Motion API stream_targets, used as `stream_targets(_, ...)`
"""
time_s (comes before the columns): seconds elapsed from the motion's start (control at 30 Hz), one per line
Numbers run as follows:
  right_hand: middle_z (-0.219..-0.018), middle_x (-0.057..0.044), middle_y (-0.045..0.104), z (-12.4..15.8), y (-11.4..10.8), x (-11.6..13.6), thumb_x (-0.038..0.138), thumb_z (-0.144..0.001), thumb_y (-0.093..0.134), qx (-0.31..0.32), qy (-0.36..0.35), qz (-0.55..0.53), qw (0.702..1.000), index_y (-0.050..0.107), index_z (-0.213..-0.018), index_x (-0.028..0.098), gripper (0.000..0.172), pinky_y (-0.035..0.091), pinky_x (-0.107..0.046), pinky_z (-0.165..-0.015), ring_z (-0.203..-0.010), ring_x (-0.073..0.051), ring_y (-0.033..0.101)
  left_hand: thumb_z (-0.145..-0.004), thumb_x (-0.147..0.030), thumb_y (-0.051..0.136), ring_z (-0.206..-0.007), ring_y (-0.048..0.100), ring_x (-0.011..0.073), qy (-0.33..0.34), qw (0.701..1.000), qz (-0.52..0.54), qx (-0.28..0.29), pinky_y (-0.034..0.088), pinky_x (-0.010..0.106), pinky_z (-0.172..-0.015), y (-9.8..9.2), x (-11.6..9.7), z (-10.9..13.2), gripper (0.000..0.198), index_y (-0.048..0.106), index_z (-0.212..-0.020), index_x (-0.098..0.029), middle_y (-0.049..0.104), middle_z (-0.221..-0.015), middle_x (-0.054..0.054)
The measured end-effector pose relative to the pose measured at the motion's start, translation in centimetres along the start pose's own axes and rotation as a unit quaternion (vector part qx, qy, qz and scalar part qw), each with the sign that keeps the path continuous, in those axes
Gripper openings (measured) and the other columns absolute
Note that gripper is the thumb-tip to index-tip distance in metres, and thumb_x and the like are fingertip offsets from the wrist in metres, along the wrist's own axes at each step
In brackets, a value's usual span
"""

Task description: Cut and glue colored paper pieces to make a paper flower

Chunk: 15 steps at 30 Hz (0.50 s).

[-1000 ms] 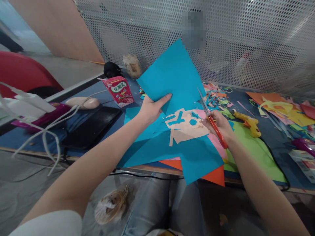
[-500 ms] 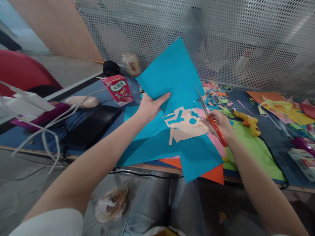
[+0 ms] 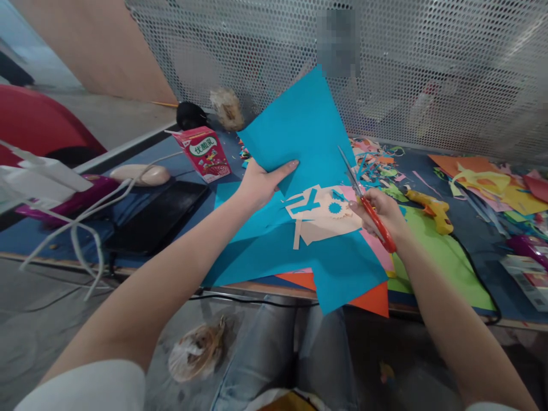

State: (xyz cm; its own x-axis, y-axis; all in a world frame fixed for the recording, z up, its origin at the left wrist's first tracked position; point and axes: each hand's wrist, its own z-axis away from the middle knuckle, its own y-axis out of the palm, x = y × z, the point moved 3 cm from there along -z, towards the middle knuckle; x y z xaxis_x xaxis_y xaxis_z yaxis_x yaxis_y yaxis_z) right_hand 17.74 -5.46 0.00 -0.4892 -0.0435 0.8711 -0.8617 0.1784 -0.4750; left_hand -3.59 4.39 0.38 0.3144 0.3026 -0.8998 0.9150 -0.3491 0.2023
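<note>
My left hand (image 3: pixel 261 184) pinches the lower edge of a blue paper sheet (image 3: pixel 299 128) and holds it up, tilted, above the table. My right hand (image 3: pixel 383 212) grips red-handled scissors (image 3: pixel 366 202); their blades point up toward the sheet's right edge. Below both hands lies a peach paper cut-out (image 3: pixel 327 220) with a blue gear shape on it, resting on more blue paper (image 3: pixel 342 268).
A red drink carton (image 3: pixel 204 153) stands at the left, beside a black tablet (image 3: pixel 160 217) and white cables (image 3: pixel 81 228). A yellow glue gun (image 3: pixel 430 206), green paper (image 3: pixel 445 268) and coloured scraps (image 3: pixel 377 162) lie to the right. A perforated metal screen (image 3: pixel 428 68) closes the back.
The raised blue sheet and both hands have shifted very slightly; the scissors stay at the sheet's right edge.
</note>
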Motion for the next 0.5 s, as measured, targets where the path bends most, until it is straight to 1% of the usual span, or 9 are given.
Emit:
stream_targets(0.13,-0.05,0.008,0.039,-0.03,0.11,0.02,0.059,-0.06,0.071,0.013,0.01,-0.007,1.0,0.041,-0.068,0.024,0.047,0.026,-0.025,-0.032,-0.034,-0.008,0.037,-0.061,-0.04,0.079,-0.131,0.042,0.0324,-0.003,1.0,-0.007,0.009,0.045,0.05,-0.104,0.02,0.3,0.06,0.089,0.037,-0.139,-0.029,0.053,-0.135,0.009)
stream_targets(0.27,-0.047,0.009,0.036,0.05,0.05,0.01,0.058,-0.061,0.071,0.001,0.014,-0.01,1.0,0.039,-0.066,0.024,0.047,0.025,-0.025,-0.032,-0.033,-0.008,0.034,-0.064,-0.036,0.079,-0.129,0.044,0.0326,-0.004,1.0,-0.004,0.012,0.044,0.051,-0.105,-0.07,0.34,0.08,0.087,0.036,-0.14,-0.028,0.051,-0.136,0.009)
stream_targets(0.37,-0.044,0.009,0.034,0.12,0.03,0.11,0.059,-0.062,0.07,0.0,0.007,-0.012,1.0,0.039,-0.064,0.024,0.046,0.024,-0.025,-0.032,-0.034,-0.008,0.034,-0.065,-0.035,0.078,-0.131,0.042,0.0327,-0.001,1.0,0.001,0.021,0.045,0.051,-0.104,-0.12,0.31,0.05,0.087,0.035,-0.14,-0.031,0.05,-0.138,0.008)
stream_targets(0.5,-0.047,0.008,0.035,0.12,0.14,0.13,0.059,-0.061,0.071,0.003,0.007,-0.02,1.0,0.039,-0.065,0.024,0.047,0.025,-0.024,-0.033,-0.036,-0.008,0.035,-0.063,-0.036,0.079,-0.131,0.042,0.0336,-0.005,1.0,-0.003,0.027,0.045,0.051,-0.103,-0.25,0.63,0.01,0.091,0.034,-0.141,-0.03,0.048,-0.139,0.009)
